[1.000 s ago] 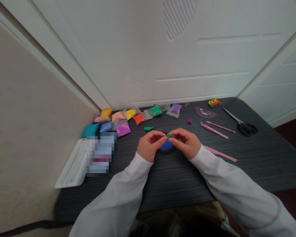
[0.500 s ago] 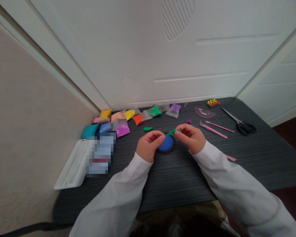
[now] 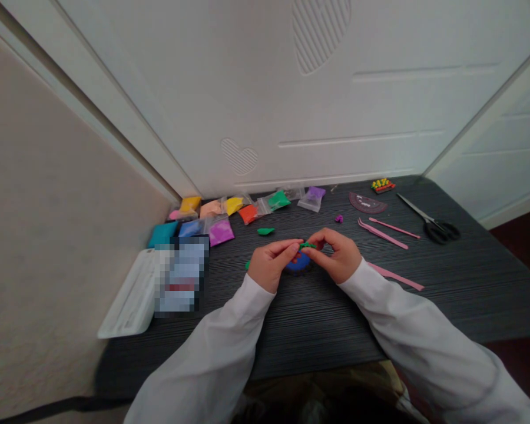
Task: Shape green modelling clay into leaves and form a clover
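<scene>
left fingers (image 3: 288, 254): pinching green piece (image 3: 308, 245), above blue disc (image 3: 298, 261)
right fingers (image 3: 317, 256): same piece, above disc
grip: keep light; likely dents

The table (image 3: 300, 330) is dark, with thin lines all over its top and a round back corner on the right. Little clear bags of clay lie at the back left: orange-yellow (image 3: 190, 204), peach (image 3: 211, 208), yellow (image 3: 234, 205), red (image 3: 248, 214), green (image 3: 278, 199) and light purple (image 3: 317, 194). Nearer are teal (image 3: 163, 234), blue (image 3: 191, 228) and bright purple (image 3: 221, 232) ones. A long white tray (image 3: 128, 300) is beside a blurred flat thing (image 3: 183, 282). A green clay leaf (image 3: 265, 231) is behind a blue disc (image 3: 297, 262) with a dark edge. On the right are a purple lump (image 3: 339, 218), a protractor (image 3: 367, 203), pink tweezers (image 3: 384, 235), a thin pink stick (image 3: 394, 228), a flat pink tool (image 3: 400, 277) and black-handled scissors (image 3: 437, 227). A little red and yellow thing (image 3: 383, 186) sits at the back.
</scene>
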`<state>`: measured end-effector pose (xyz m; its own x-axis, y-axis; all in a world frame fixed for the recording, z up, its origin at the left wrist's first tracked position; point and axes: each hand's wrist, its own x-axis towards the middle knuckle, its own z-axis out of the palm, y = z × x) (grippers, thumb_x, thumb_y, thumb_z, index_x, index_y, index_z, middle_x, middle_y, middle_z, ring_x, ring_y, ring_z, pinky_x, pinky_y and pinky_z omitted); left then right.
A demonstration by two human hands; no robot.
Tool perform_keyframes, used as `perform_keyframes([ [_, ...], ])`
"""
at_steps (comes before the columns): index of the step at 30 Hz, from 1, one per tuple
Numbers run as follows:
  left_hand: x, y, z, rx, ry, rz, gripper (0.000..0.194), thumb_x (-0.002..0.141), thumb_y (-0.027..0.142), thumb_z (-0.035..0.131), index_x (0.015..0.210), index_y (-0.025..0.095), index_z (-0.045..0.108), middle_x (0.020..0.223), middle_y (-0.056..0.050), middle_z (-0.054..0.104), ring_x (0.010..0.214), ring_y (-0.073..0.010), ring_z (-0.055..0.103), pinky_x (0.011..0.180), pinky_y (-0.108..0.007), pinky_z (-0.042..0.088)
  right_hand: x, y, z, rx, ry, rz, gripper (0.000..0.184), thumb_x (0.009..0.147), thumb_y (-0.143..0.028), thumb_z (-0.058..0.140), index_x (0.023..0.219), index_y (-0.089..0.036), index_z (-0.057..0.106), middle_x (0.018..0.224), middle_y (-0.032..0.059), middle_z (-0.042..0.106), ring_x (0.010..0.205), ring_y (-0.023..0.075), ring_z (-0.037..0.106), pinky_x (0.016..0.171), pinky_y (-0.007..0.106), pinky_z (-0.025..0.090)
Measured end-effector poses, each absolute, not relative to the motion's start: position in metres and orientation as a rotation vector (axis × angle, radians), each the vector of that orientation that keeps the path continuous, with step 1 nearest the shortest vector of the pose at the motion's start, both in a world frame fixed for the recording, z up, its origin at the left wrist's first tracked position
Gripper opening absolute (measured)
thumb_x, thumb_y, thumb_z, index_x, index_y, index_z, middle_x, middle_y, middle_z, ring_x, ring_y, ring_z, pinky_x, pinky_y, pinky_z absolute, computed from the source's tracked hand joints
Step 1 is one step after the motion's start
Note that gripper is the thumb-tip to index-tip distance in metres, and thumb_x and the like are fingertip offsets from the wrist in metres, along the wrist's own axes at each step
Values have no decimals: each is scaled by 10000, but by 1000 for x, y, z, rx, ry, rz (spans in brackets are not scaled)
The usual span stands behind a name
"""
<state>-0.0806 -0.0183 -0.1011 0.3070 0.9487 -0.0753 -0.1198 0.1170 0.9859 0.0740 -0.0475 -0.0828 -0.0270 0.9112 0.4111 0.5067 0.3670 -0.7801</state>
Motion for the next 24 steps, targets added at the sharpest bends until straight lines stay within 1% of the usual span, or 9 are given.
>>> perform_keyframes([
  [4, -79, -19, -101, 1148, 915, 964, 251, 645, 278, 643, 875, 181, 672, 723, -29, 677, 641, -133, 594, 658, -261, 464, 73, -47, -87, -1271, -1604, 498, 146, 709, -279, 583, 822, -192, 554, 674, -1, 547, 603, 111, 515, 591, 255, 443],
  [6, -78, -19, -102, 1125, 909, 974, 251, 627, 262, 660, 864, 182, 670, 743, -26, 680, 661, -132, 602, 676, -259, 466, 74, -46, -88, -1268, -1599, 482, 156, 725, -277, 567, 857, -194, 561, 714, 13, 567, 627, 118, 535, 610, 265, 456],
  [8, -78, -18, -102, 1096, 896, 988, 242, 609, 249, 676, 840, 177, 666, 742, -23, 678, 658, -123, 602, 671, -250, 467, 74, -46, -87, -1252, -1646, 443, 151, 755, -245, 530, 891, -196, 576, 782, 33, 599, 689, 128, 556, 659, 278, 462],
  [11, -77, -16, -102, 1057, 870, 1009, 236, 582, 225, 698, 808, 179, 649, 714, -3, 668, 637, -99, 592, 640, -221, 461, 72, -49, -84, -1188, -1734, 411, 214, 790, -188, 464, 970, -203, 579, 900, 55, 622, 835, 146, 565, 760, 304, 452],
  [14, -78, -15, -100, 1038, 850, 1026, 286, 583, 211, 699, 860, 206, 627, 691, 26, 650, 620, -75, 576, 615, -194, 445, 69, -51, -84, -1121, -1791, 460, 274, 802, -166, 428, 1038, -212, 559, 953, 60, 616, 901, 151, 553, 796, 317, 448],
  [17, -78, -16, -98, 1039, 853, 1035, 313, 606, 220, 683, 914, 214, 627, 680, 26, 642, 605, -72, 561, 600, -192, 438, 67, -52, -86, -1099, -1785, 491, 302, 804, -145, 416, 1064, -220, 550, 963, 59, 605, 907, 146, 544, 801, 321, 446],
  [19, -78, -17, -98, 1049, 873, 1038, 287, 612, 227, 676, 895, 193, 644, 693, 9, 648, 612, -83, 560, 602, -202, 441, 67, -51, -87, -1103, -1753, 495, 285, 800, -143, 426, 1031, -229, 570, 932, 53, 598, 883, 144, 543, 789, 320, 447],
  [21, -78, -17, -99, 1062, 896, 1043, 258, 614, 233, 674, 865, 178, 657, 698, -2, 650, 613, -91, 558, 598, -206, 442, 68, -50, -88, -1115, -1716, 498, 241, 791, -153, 454, 971, -228, 596, 883, 48, 589, 829, 140, 545, 748, 310, 454],
  [24, -79, -17, -99, 1081, 919, 1061, 226, 629, 250, 662, 844, 180, 660, 733, -3, 648, 576, -77, 546, 581, -204, 439, 68, -50, -87, -1141, -1665, 507, 188, 772, -178, 497, 926, -212, 600, 830, 40, 579, 750, 131, 534, 669, 284, 452],
])
